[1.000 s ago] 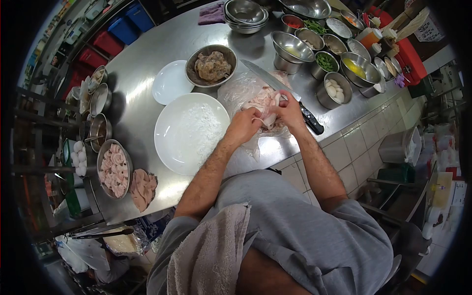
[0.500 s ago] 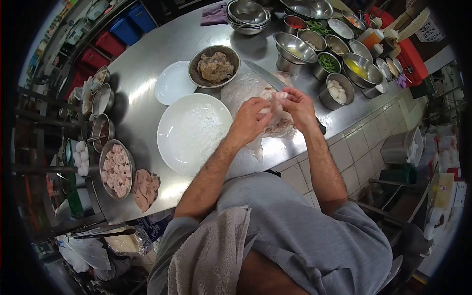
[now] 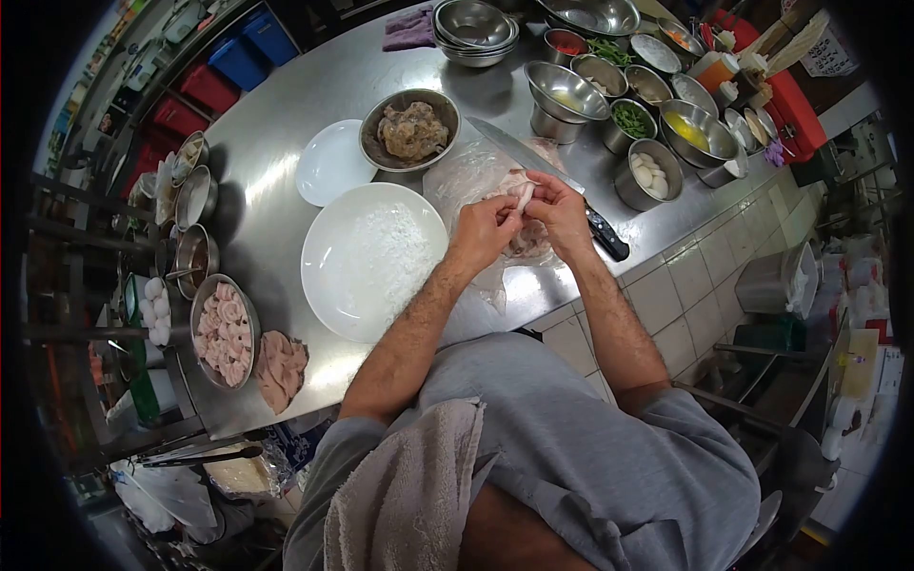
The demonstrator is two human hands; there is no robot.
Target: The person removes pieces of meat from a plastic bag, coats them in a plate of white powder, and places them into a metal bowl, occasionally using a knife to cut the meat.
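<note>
A small pale piece of raw meat or seafood (image 3: 522, 193) is pinched between my two hands, over a clear plastic bag (image 3: 466, 173) with more pale pieces in it. My left hand (image 3: 486, 231) closes its fingertips on the piece from the left. From the right, my right hand (image 3: 559, 214) grips it with thumb and fingers. A long knife (image 3: 524, 154) lies behind the hands, its black handle (image 3: 606, 234) to the right. Left of my left hand stands a white plate with white powder (image 3: 328, 262).
Behind the plate are a smaller white plate (image 3: 319, 164) and a steel bowl of brownish seafood (image 3: 367, 143). A bowl of pink pieces (image 3: 252, 352) and a loose pink piece (image 3: 282, 369) are at left. Steel bowls and a pot of white balls (image 3: 647, 197) stand at right.
My hands have drawn together on the piece, and my right hand has moved slightly left and down. The knife's handle now shows more. The view has shifted slightly.
</note>
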